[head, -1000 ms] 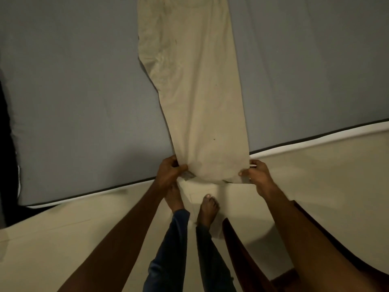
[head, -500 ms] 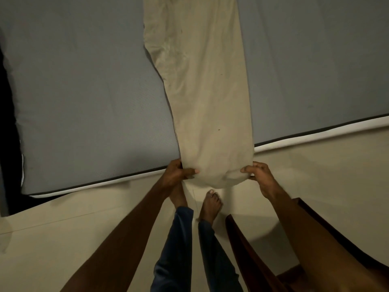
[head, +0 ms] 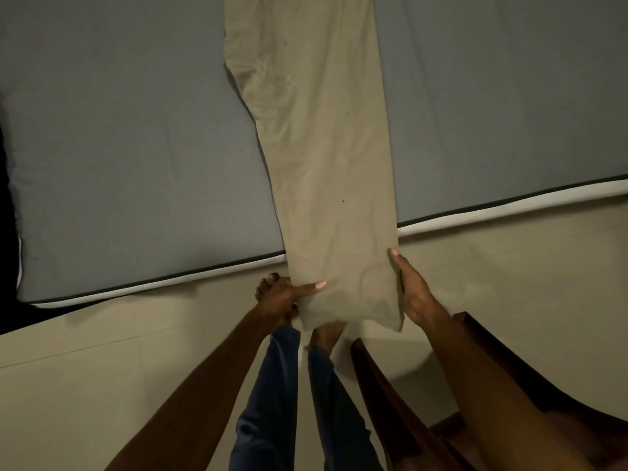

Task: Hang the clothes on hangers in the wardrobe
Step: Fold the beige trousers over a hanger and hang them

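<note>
Beige trousers [head: 326, 158] lie folded lengthwise on a grey mattress [head: 129, 158], legs laid together, with the hem end hanging over the near edge. My left hand [head: 282, 295] pinches the left side of the hem end, thumb on top of the cloth. On the right side my right hand [head: 413, 290] grips the same end, thumb along the edge and fingers underneath. The waist end runs out of view at the top. No hanger or wardrobe is in view.
The mattress has a white and black border [head: 509, 202] and lies on a pale floor [head: 102, 385]. My bare feet and blue trouser legs [head: 282, 402] stand just below the hem. A dark reddish cloth [head: 390, 402] hangs by my right arm.
Both hands have pulled the hem end towards me, so it now hangs lower over the mattress edge and covers my feet. The grip on each side has shifted further up the cloth.
</note>
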Demonstrator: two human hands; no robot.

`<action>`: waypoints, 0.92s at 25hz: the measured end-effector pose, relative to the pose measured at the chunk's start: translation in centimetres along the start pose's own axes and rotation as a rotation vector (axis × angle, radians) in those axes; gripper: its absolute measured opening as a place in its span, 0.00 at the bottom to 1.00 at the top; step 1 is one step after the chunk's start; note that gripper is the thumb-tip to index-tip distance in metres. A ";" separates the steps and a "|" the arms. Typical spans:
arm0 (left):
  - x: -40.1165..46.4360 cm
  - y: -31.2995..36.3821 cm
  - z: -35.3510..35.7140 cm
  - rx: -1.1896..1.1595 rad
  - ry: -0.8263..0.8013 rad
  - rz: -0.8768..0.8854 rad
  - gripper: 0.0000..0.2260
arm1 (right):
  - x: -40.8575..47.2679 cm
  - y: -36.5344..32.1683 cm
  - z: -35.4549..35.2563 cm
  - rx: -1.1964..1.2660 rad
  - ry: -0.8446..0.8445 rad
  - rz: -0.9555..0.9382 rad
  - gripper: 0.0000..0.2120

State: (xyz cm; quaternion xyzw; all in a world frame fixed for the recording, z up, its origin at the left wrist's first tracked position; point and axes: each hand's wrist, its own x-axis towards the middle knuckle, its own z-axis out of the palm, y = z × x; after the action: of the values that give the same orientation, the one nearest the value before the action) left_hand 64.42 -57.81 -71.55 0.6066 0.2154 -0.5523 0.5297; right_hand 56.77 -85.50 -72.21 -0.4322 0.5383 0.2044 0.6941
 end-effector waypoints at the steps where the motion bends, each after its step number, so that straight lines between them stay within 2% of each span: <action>1: -0.4 0.0 0.0 0.004 0.000 -0.004 0.30 | -0.6 0.2 -0.5 -0.058 -0.054 -0.003 0.22; 3: -1.5 0.2 0.0 -0.015 0.042 0.022 0.23 | -1.6 0.7 -1.8 -0.142 -0.104 -0.020 0.22; 5: -3.0 0.2 0.2 -0.076 0.086 0.085 0.18 | -2.7 1.1 -2.8 -0.100 -0.116 -0.022 0.20; 8: -5.4 0.2 0.9 -0.145 0.118 0.156 0.17 | -5.0 1.0 -3.1 0.000 -0.095 -0.030 0.18; 11: -7.6 1.8 2.0 -0.233 0.204 0.185 0.29 | -7.4 0.3 -2.7 0.017 -0.134 -0.065 0.17; 13: -8.5 3.0 2.1 -0.256 0.170 0.230 0.39 | -9.1 -0.6 -2.2 -0.013 -0.132 -0.093 0.17; 14: -8.7 3.6 2.1 -0.226 0.139 0.253 0.38 | -9.7 -1.1 -2.0 -0.016 -0.124 -0.106 0.17; 17: -9.0 6.1 2.1 -0.071 0.059 0.314 0.16 | -10.4 -3.0 -1.5 0.002 -0.079 -0.138 0.17; 18: -9.1 7.0 2.1 -0.048 0.072 0.316 0.12 | -10.3 -3.8 -1.3 0.013 -0.058 -0.142 0.16; 23: -8.8 11.6 1.5 -0.218 0.116 0.288 0.12 | -9.7 -7.9 0.8 0.077 0.073 -0.239 0.09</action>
State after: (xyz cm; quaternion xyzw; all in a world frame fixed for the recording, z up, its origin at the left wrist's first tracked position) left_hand 70.98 -60.30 -58.63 0.6012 0.2152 -0.4083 0.6524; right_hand 59.87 -87.38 -60.19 -0.4736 0.5152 0.0834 0.7094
